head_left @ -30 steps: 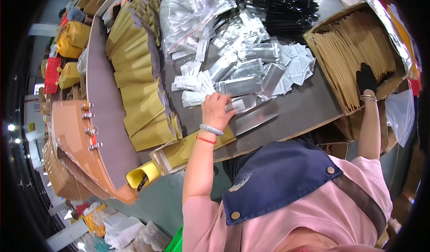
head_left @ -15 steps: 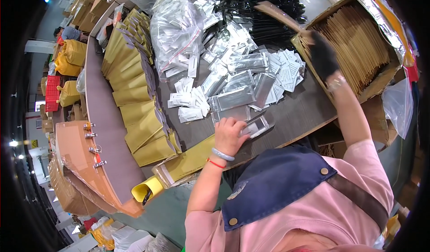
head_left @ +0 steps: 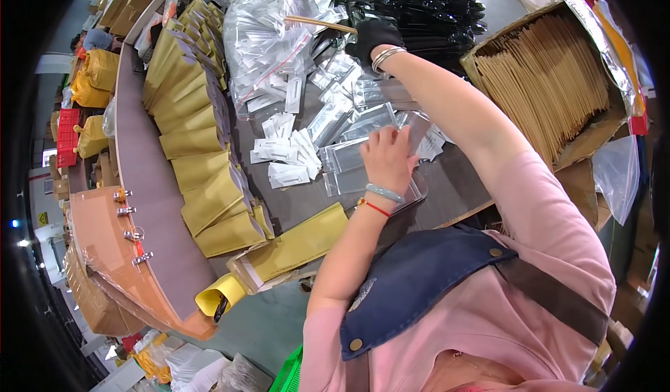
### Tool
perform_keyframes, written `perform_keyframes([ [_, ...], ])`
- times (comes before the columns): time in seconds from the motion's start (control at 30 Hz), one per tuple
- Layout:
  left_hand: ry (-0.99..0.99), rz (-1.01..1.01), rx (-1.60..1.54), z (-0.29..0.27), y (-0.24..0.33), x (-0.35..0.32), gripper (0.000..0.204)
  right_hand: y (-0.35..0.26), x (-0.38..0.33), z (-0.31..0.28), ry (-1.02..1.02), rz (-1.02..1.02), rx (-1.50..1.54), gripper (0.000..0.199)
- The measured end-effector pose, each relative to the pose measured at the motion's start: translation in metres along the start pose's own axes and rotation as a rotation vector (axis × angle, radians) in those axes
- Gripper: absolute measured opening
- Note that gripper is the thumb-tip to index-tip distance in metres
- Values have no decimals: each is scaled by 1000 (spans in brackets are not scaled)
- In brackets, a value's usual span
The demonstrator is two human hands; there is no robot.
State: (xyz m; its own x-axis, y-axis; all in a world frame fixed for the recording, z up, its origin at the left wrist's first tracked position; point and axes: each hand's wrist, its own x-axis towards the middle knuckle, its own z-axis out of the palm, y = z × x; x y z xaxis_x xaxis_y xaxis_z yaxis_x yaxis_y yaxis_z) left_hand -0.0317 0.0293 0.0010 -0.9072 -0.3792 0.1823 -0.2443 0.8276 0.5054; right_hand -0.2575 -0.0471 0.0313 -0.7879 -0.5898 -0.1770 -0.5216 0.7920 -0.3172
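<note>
My right hand (head_left: 377,38), in a black glove, is closed on a thin brown kraft envelope (head_left: 314,23). Seen nearly edge-on, the envelope juts left above the table's far middle. Bare and with fingers apart, my left hand (head_left: 389,156) hovers over or touches clear flat packets (head_left: 349,155); its fingertips partly hide them. Around these packets lie more silvery packets (head_left: 331,116) and small white printed packets (head_left: 289,151). Left of my left forearm a flat yellow-brown mailer (head_left: 300,245) lies at the near table edge.
Fanned yellow-brown mailers (head_left: 202,158) line the left. A large clear bag (head_left: 269,36) of white packets stands far left of centre, with a black glossy heap (head_left: 426,15) beyond my right hand. On the right, a carton (head_left: 481,68) holds upright brown envelopes. A yellow tube (head_left: 222,296) hangs at the near edge.
My right hand has swung left from the carton of envelopes to the far middle of the table, carrying the brown envelope. My left hand has moved up and right over the clear packets.
</note>
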Motion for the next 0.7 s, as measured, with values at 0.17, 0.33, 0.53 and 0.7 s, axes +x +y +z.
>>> perform_keyframes([
  [0.17, -3, 82, -41, -5, -24, 18, 51, 42, 13, -7, 85, 18, 91, 34],
  [0.33, 138, 193, -67, 6, -49, 27, 46, 81, -65, -68, 237, -184, 231, 29],
  [0.53, 74, 233, -41, -3, -16, 17, 33, 141, -157, -85, 258, -160, 709, 27],
  [0.7, 14, 278, 57, 4, -22, 18, 26, 149, -208, -84, 214, -34, 838, 27],
])
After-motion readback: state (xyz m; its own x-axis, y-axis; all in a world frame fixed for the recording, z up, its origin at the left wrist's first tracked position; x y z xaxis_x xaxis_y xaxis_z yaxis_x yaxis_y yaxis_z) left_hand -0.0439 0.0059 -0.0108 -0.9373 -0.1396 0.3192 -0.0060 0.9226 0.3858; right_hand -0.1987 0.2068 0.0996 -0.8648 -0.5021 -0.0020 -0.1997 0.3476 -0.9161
